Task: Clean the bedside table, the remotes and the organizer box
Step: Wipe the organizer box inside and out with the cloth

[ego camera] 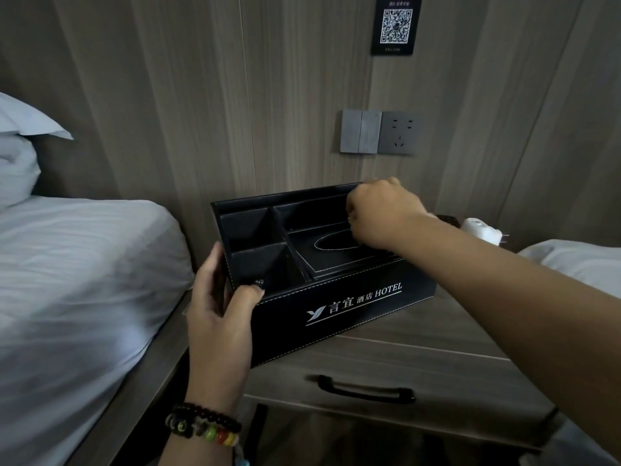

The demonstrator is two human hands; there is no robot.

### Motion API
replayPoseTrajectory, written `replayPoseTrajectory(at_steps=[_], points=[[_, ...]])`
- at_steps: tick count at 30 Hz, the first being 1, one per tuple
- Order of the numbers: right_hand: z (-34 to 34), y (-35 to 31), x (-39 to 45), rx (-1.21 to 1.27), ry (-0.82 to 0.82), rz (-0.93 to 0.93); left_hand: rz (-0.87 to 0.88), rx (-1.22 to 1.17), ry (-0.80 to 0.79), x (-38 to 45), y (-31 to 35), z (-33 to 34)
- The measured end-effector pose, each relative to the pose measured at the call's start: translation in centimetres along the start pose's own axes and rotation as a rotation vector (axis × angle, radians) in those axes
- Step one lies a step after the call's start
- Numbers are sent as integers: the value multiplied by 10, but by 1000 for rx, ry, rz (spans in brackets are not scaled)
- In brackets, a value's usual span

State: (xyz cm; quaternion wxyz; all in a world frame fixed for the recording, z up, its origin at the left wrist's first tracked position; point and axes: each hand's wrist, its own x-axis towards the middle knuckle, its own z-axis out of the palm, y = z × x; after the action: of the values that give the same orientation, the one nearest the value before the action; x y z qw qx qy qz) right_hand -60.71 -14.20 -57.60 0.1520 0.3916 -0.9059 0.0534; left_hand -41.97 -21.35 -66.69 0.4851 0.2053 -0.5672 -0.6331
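The left hand [218, 317] grips the near left corner of the black organizer box [336, 307], fingers along its left end wall and thumb hooked over the front rim into the nearer small compartment. The right hand [379, 213] is curled into a loose fist over the box's far right part, above the lid with the oval tissue slot [336, 243]; whether it pinches anything there cannot be told. The organizer box sits on the wooden bench [447, 327], its near left corner reaching past the bench's front edge, its front face printed with a logo and the word HOTEL. Inside the box, two small square compartments lie at the left end and a long one runs along the back. Below the box, the bench drawer carries a black handle [366, 390]. Right of the box, just past the right forearm, a white bundled thing [480, 230] lies at the bench's far edge. Left of the box is a bed [74, 270] with white sheets and pillows; above the box, on the wood-panelled wall, are grey switches and a socket [381, 132], and higher a QR-code sign [396, 25]. Beaded bracelets [205, 428] ring the left wrist.
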Motion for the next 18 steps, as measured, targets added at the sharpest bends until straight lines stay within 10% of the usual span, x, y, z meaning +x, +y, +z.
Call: replayPoseTrajectory(at_steps=[18], points=[[-10,-46,-23,542,96,-358,11,-34,48,1,-4,5]])
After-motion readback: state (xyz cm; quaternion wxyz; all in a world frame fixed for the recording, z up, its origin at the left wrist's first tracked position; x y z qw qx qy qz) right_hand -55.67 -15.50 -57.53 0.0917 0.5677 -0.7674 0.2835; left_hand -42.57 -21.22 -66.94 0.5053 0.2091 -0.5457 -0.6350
